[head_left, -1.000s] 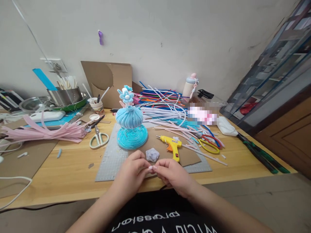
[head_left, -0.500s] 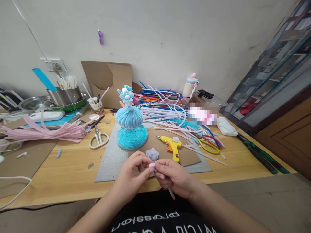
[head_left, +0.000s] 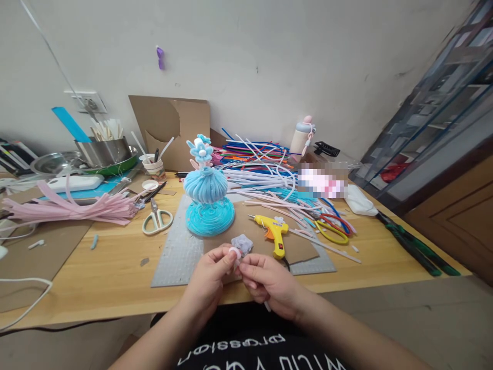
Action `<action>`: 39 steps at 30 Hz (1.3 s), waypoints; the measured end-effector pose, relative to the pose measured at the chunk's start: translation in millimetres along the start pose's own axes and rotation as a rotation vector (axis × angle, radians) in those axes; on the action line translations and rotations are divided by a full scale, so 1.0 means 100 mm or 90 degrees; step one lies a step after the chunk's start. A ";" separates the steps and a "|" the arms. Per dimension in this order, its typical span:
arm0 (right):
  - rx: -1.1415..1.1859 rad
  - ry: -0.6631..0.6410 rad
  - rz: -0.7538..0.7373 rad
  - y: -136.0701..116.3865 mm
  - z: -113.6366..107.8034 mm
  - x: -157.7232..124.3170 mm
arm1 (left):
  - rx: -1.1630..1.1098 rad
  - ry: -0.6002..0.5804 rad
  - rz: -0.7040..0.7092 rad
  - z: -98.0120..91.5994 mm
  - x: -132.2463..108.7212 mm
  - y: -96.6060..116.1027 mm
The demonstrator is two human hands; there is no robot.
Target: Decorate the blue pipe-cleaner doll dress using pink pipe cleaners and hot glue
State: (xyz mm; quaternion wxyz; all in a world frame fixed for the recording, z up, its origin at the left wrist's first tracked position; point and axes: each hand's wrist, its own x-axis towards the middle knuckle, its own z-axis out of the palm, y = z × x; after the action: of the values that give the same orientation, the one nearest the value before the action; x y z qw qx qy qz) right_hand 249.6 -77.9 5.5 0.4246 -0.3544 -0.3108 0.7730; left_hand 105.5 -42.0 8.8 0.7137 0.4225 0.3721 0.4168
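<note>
My left hand (head_left: pixel 210 270) and my right hand (head_left: pixel 265 280) meet at the near edge of the table, both pinched on a pale pink pipe cleaner. Its coiled end (head_left: pixel 233 253) sits at my left fingertips, and its loose tail (head_left: pixel 267 306) hangs below my right hand. Just beyond my fingers lies a small lilac fuzzy piece (head_left: pixel 242 242) on a brown cardboard sheet. Behind it stands a blue pipe-cleaner ornament (head_left: pixel 208 198) topped with a blue flower.
A yellow glue gun (head_left: pixel 272 229) lies right of the lilac piece on the grey cutting mat (head_left: pixel 177 254). A heap of coloured pipe cleaners (head_left: pixel 265 174) and yellow scissors (head_left: pixel 331 232) fill the right. White scissors (head_left: pixel 156 221), pink strips (head_left: pixel 73 208) and a metal pot (head_left: pixel 102 151) lie left.
My hands have kept working the pink pipe cleaner. The coiled end has risen and moved left to my left fingertips, and the tail now hangs below my right hand.
</note>
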 end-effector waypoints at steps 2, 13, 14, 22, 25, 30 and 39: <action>-0.015 0.016 -0.012 -0.04 0.00 -0.01 | 0.029 0.001 0.003 -0.01 0.01 0.01; -0.102 0.046 -0.002 -0.15 -0.02 -0.06 | 0.628 -0.116 0.314 -0.12 -0.01 0.28; -0.120 0.046 -0.006 -0.14 -0.02 -0.06 | 0.689 -0.139 0.357 -0.12 -0.02 0.30; -0.360 0.129 -0.020 -0.10 -0.06 -0.01 | 1.135 -0.219 0.552 -0.08 -0.11 0.36; -0.364 0.098 -0.046 -0.10 -0.07 -0.02 | 1.119 -0.212 0.548 -0.07 -0.15 0.37; -0.243 0.032 -0.060 -0.14 -0.07 -0.05 | 0.791 -0.142 0.453 -0.09 -0.16 0.34; 0.072 -0.101 0.006 -0.06 -0.03 0.00 | 0.229 -0.085 0.166 -0.04 -0.06 0.04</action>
State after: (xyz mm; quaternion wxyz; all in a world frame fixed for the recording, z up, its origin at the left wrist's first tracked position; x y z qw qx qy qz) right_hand 255.0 -74.5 8.7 0.4144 -0.2692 -0.2976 0.8169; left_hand 98.8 -45.0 12.2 0.5902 0.6137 0.3346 0.4038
